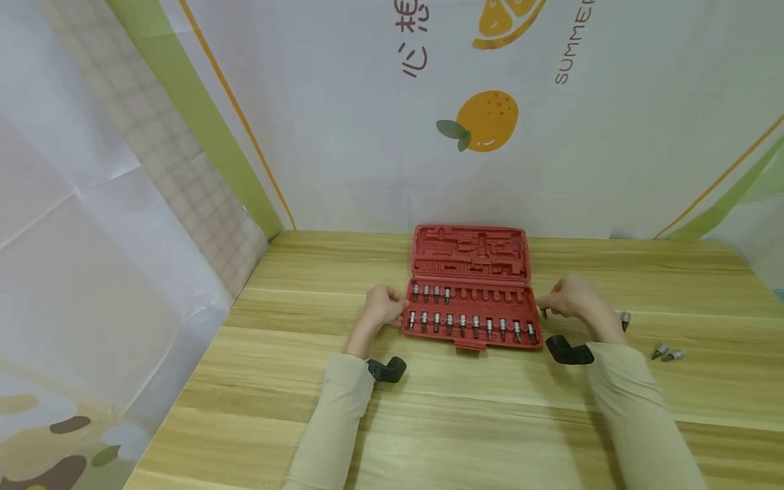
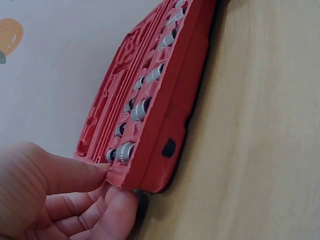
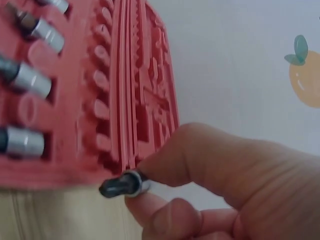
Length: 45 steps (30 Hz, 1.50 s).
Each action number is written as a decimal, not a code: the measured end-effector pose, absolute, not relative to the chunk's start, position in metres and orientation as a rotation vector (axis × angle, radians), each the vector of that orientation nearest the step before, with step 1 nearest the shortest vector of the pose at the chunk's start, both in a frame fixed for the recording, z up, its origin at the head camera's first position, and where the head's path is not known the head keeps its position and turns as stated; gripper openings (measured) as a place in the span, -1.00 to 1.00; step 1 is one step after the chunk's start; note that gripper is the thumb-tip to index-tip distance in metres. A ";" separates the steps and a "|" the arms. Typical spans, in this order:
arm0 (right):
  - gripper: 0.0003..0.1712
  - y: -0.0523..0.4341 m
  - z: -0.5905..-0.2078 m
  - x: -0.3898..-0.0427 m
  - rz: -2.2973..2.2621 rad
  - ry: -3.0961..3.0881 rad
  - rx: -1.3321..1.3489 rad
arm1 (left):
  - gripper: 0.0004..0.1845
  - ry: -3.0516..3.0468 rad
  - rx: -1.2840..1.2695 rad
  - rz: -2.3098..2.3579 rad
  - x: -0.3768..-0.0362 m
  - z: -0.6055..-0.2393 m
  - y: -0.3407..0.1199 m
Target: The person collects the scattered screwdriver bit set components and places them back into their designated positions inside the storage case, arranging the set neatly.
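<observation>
An open red tool case (image 1: pixel 470 294) lies on the wooden table (image 1: pixel 465 408), its lid back and its tray (image 2: pixel 165 115) (image 3: pixel 60 150) holding several silver bit sockets (image 1: pixel 463 322) in two rows. My left hand (image 1: pixel 384 307) holds the case's left edge, thumb and fingers (image 2: pixel 75 175) pinching the tray corner. My right hand (image 1: pixel 572 298) is at the case's right edge and pinches a small bit socket (image 3: pixel 122 186) (image 1: pixel 544 313) between thumb and fingertip, its dark tip pointing away from the palm.
Three loose bit sockets (image 1: pixel 667 354) lie on the table right of my right arm. A black wrist camera (image 1: pixel 387 369) sits on each forearm. A printed cloth backdrop (image 1: pixel 484 122) closes the back and left sides.
</observation>
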State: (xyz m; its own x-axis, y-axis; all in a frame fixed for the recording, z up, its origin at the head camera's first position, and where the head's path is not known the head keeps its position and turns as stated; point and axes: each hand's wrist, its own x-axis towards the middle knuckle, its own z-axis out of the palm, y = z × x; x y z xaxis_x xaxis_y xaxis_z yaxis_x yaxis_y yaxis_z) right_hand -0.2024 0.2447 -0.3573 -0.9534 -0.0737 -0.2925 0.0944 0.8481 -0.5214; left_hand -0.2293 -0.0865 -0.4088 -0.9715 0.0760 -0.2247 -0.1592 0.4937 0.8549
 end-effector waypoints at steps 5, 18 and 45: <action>-0.51 0.233 -0.356 -0.207 -0.802 2.714 0.015 | -0.89 2.498 -0.082 1.477 -0.230 -0.408 -0.086; -0.48 0.208 -0.355 -0.219 -0.890 2.680 0.001 | -0.89 2.495 -0.081 1.499 -0.229 -0.410 -0.087; -0.41 0.151 -0.367 -0.242 -0.912 2.721 -0.046 | -0.89 2.483 -0.097 1.493 -0.229 -0.408 -0.087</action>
State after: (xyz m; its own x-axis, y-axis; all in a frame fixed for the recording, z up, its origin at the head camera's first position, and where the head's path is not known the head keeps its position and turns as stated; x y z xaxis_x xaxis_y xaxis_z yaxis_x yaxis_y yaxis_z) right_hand -0.2421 0.1510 -0.3670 -0.9628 -0.1152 -0.2442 0.0552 0.8014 -0.5956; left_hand -0.2285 -0.0866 -0.4078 -0.9686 0.0668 -0.2397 -0.1803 0.4753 0.8612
